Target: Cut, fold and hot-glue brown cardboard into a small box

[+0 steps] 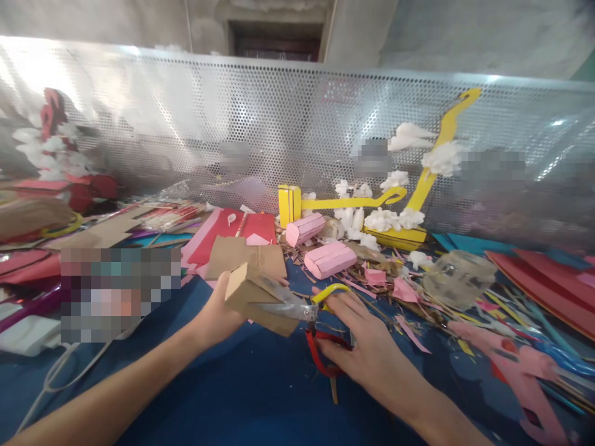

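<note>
Near the middle of the head view, my left hand (220, 313) is closed round a small folded cardboard box (248, 288), which is tilted above the blue tabletop. My right hand (367, 331) holds a pair of scissors (309, 313) with one yellow and one red handle, fingers through the loops. The blades point left and lie against the cardboard; whether they bite into it I cannot tell. Behind the box lies a flat piece of cardboard (269, 260). Two pink paper prisms (330, 259) rest just beyond my right hand.
A pink glue gun (515, 365) lies at the right. Yellow paper shapes with white tufts (395, 220) stand before a perforated metal screen (279, 111). Red paper (258, 226), paper scraps (404, 288) and a clear plastic container (458, 279) cover the table's back. A white cable (51, 378) runs at left.
</note>
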Action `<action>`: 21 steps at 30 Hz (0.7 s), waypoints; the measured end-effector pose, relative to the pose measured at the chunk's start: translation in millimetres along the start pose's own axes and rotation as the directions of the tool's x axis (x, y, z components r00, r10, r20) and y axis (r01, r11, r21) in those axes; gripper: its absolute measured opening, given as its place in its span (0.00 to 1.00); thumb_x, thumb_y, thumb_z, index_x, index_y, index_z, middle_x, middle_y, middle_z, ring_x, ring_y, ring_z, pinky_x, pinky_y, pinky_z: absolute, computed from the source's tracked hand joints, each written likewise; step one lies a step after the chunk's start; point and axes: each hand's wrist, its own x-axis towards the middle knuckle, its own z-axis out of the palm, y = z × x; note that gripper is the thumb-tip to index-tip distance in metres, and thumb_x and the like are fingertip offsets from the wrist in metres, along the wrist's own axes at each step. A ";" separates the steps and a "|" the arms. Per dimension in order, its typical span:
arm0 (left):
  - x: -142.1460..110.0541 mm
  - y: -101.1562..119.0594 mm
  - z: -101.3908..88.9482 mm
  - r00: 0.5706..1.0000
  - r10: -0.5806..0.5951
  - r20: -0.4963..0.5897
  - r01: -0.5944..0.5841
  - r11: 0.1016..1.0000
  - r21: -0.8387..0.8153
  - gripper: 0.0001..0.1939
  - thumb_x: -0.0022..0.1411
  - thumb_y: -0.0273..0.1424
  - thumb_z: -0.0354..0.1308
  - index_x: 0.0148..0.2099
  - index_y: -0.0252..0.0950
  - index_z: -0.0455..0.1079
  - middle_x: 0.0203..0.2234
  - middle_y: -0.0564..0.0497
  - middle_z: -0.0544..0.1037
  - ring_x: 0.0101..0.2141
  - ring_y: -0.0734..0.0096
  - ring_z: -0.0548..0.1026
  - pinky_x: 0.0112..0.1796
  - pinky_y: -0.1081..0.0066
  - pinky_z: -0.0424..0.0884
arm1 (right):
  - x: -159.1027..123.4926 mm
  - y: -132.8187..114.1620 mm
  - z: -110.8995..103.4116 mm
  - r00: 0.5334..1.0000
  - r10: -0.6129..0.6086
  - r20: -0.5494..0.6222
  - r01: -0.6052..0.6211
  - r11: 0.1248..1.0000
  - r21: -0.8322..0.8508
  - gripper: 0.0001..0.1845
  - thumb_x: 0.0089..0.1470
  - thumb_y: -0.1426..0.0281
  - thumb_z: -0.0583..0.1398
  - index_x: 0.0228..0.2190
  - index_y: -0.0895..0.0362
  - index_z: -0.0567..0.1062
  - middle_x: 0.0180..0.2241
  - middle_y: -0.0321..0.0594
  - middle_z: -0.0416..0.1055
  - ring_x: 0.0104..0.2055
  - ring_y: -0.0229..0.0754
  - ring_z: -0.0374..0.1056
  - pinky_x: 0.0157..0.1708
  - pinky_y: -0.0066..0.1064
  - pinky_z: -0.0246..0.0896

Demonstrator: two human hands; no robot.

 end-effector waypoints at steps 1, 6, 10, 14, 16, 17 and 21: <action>-0.3 0.5 0.3 1.000 0.005 0.002 -0.005 1.000 -0.006 0.14 0.58 0.29 0.67 0.47 0.33 0.82 0.43 0.40 0.86 0.45 0.51 0.84 0.48 0.56 0.81 | 0.5 -0.5 -0.6 1.000 0.005 0.010 -0.005 1.000 -0.002 0.17 0.58 0.77 0.64 0.49 0.54 0.74 0.48 0.45 0.74 0.53 0.51 0.71 0.53 0.43 0.72; -1.8 -3.5 -1.0 1.000 0.000 0.006 0.000 1.000 -0.014 0.17 0.56 0.25 0.64 0.49 0.33 0.81 0.45 0.40 0.86 0.46 0.49 0.84 0.49 0.54 0.80 | 2.4 -2.9 -2.2 1.000 -0.010 0.006 0.010 1.000 -0.029 0.14 0.58 0.80 0.63 0.45 0.55 0.76 0.44 0.45 0.78 0.49 0.50 0.75 0.48 0.40 0.75; -2.0 -10.4 -3.6 1.000 -0.016 0.008 0.016 0.999 -0.037 0.16 0.58 0.25 0.64 0.50 0.33 0.81 0.46 0.39 0.86 0.46 0.49 0.83 0.50 0.52 0.79 | 2.3 -3.3 -1.7 1.000 0.002 0.019 -0.001 0.999 -0.050 0.15 0.57 0.83 0.63 0.43 0.54 0.75 0.41 0.42 0.78 0.46 0.48 0.76 0.46 0.39 0.76; -0.6 -10.9 -4.6 1.000 -0.025 0.008 0.026 0.999 -0.033 0.14 0.61 0.30 0.64 0.49 0.33 0.82 0.45 0.39 0.86 0.46 0.49 0.83 0.51 0.52 0.78 | 3.4 -6.3 -3.8 1.000 0.006 0.013 -0.005 0.999 -0.050 0.13 0.57 0.83 0.61 0.39 0.53 0.74 0.38 0.40 0.76 0.43 0.47 0.76 0.45 0.38 0.75; 0.4 -8.1 -4.3 1.000 -0.026 0.000 0.026 1.000 -0.009 0.13 0.62 0.32 0.65 0.48 0.34 0.82 0.43 0.39 0.86 0.45 0.50 0.84 0.51 0.52 0.79 | 3.7 -7.8 -5.7 1.000 -0.006 -0.001 0.006 0.999 -0.036 0.12 0.58 0.82 0.61 0.37 0.53 0.73 0.36 0.39 0.76 0.41 0.46 0.75 0.43 0.36 0.75; 0.9 -6.3 -4.1 1.000 -0.024 -0.003 0.024 1.000 0.006 0.13 0.63 0.33 0.65 0.48 0.34 0.82 0.43 0.39 0.86 0.44 0.50 0.84 0.51 0.52 0.79 | 3.6 -8.1 -6.4 1.000 -0.008 -0.006 0.008 1.000 -0.026 0.11 0.58 0.82 0.60 0.36 0.53 0.73 0.36 0.38 0.75 0.40 0.45 0.75 0.42 0.35 0.75; 2.7 -1.4 -3.3 1.000 -0.004 -0.001 0.004 0.998 0.059 0.13 0.64 0.35 0.65 0.47 0.34 0.82 0.43 0.38 0.86 0.44 0.51 0.84 0.51 0.53 0.78 | 2.5 -6.0 -5.3 1.000 0.016 -0.015 -0.015 1.000 0.027 0.09 0.58 0.79 0.60 0.36 0.52 0.74 0.36 0.37 0.75 0.38 0.43 0.74 0.40 0.32 0.72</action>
